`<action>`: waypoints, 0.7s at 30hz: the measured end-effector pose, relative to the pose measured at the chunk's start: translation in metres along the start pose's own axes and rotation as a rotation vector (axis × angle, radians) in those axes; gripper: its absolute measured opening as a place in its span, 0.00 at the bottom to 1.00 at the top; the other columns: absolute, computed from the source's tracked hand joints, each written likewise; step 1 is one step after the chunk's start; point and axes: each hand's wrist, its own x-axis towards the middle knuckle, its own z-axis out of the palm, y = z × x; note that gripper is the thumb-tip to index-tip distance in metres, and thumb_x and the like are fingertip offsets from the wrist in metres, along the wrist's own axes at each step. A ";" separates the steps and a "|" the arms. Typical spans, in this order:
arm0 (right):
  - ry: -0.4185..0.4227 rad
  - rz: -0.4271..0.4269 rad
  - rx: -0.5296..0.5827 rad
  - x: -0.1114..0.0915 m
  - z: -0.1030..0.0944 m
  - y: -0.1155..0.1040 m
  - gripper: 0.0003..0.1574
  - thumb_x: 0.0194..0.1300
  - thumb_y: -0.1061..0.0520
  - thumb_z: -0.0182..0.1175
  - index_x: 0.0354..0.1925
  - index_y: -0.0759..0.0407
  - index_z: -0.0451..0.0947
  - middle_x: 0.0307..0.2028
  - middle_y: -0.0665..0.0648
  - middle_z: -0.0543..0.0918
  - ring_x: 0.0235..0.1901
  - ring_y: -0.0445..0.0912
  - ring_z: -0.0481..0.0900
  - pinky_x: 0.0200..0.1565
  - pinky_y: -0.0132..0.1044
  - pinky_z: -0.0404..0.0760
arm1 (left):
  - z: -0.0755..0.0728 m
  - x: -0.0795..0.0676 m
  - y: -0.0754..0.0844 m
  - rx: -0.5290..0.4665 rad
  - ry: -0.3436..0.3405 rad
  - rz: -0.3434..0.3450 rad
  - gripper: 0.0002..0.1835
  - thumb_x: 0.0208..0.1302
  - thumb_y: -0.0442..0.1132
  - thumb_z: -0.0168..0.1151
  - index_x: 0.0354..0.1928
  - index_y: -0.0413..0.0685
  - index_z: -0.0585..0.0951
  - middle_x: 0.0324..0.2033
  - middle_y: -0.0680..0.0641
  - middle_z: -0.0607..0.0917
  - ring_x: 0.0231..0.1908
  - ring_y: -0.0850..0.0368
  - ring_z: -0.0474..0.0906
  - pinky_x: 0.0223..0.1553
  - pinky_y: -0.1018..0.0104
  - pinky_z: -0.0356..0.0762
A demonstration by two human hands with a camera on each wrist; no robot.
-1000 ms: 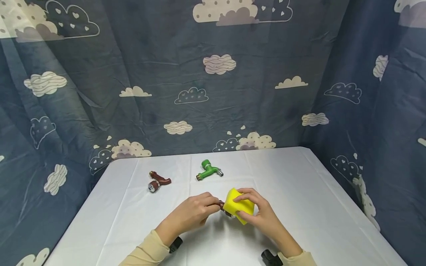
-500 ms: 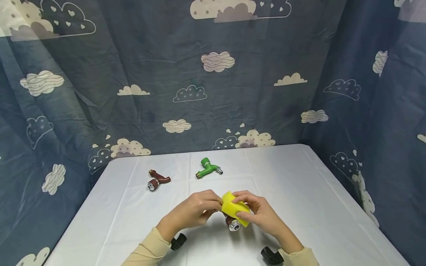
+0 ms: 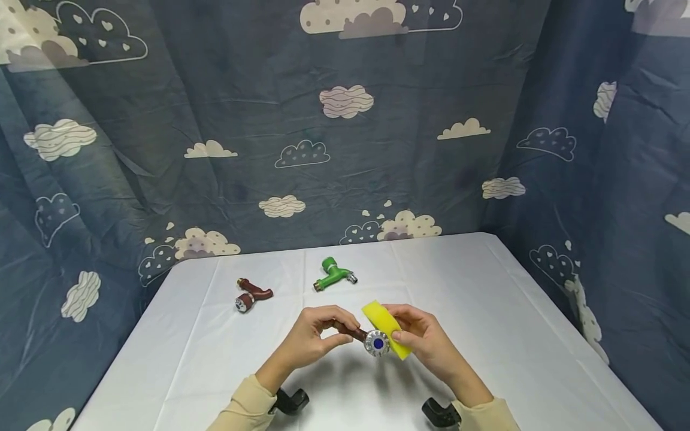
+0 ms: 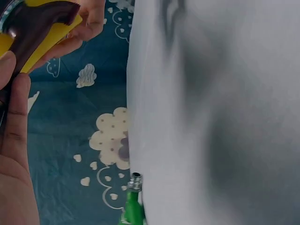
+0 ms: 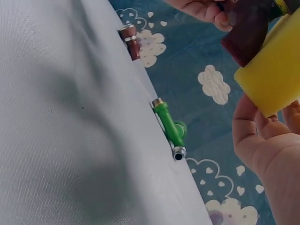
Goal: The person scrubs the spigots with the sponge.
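A brown tap with a round silver handle and blue centre (image 3: 377, 343) is held above the table. My left hand (image 3: 318, 336) pinches its pipe end between thumb and fingers. In my right hand (image 3: 423, 335) is a yellow sponge (image 3: 387, 324), gripped by the thumb in front and fingers behind. The sponge lies right against the handle side of the tap in the head view. From the right wrist, the tap's dark spout (image 5: 251, 33) overlaps the sponge's face. The left wrist view shows the tap body (image 4: 35, 28) in front of the sponge.
A second brown tap (image 3: 252, 295) lies on the white-covered table (image 3: 485, 335) at the back left. Near the back middle lies a green tap (image 3: 334, 274). A dark blue cloud-print curtain (image 3: 259, 90) surrounds the table's back and sides.
The tap has turned in my left hand, and its silver handle now faces the head camera. The sponge has tilted onto its edge, no longer covering the tap from above.
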 end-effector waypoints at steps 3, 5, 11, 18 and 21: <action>0.024 0.011 0.012 0.000 0.001 0.000 0.24 0.75 0.68 0.59 0.61 0.46 0.82 0.64 0.43 0.83 0.59 0.40 0.84 0.52 0.30 0.89 | 0.001 -0.003 -0.003 -0.069 0.045 -0.059 0.10 0.66 0.22 0.71 0.47 0.37 0.86 0.45 0.33 0.89 0.48 0.59 0.90 0.48 0.62 0.92; 0.036 0.016 0.003 0.000 0.002 0.000 0.23 0.75 0.68 0.60 0.61 0.47 0.82 0.64 0.44 0.83 0.58 0.41 0.84 0.50 0.31 0.90 | 0.001 -0.006 -0.004 -0.090 0.075 -0.092 0.10 0.65 0.23 0.71 0.46 0.36 0.86 0.45 0.31 0.89 0.48 0.62 0.89 0.50 0.63 0.92; 0.076 -0.013 -0.021 0.001 0.004 0.001 0.23 0.73 0.69 0.61 0.60 0.50 0.81 0.64 0.45 0.82 0.55 0.42 0.85 0.46 0.31 0.90 | 0.002 -0.010 -0.007 -0.122 0.164 -0.179 0.09 0.65 0.25 0.73 0.45 0.33 0.85 0.44 0.31 0.89 0.46 0.62 0.89 0.49 0.67 0.91; 0.157 -0.068 -0.083 0.004 0.007 0.001 0.20 0.72 0.70 0.63 0.59 0.57 0.80 0.63 0.44 0.83 0.55 0.40 0.86 0.46 0.32 0.91 | 0.005 -0.010 -0.007 -0.221 0.264 -0.324 0.13 0.62 0.24 0.74 0.47 0.26 0.82 0.47 0.28 0.89 0.45 0.63 0.91 0.51 0.65 0.92; 0.206 -0.071 -0.122 0.004 0.009 0.001 0.20 0.71 0.70 0.65 0.60 0.63 0.78 0.62 0.44 0.83 0.55 0.39 0.86 0.47 0.32 0.91 | 0.008 -0.009 -0.006 -0.228 0.295 -0.358 0.14 0.62 0.23 0.74 0.46 0.24 0.81 0.48 0.25 0.88 0.44 0.63 0.91 0.49 0.67 0.92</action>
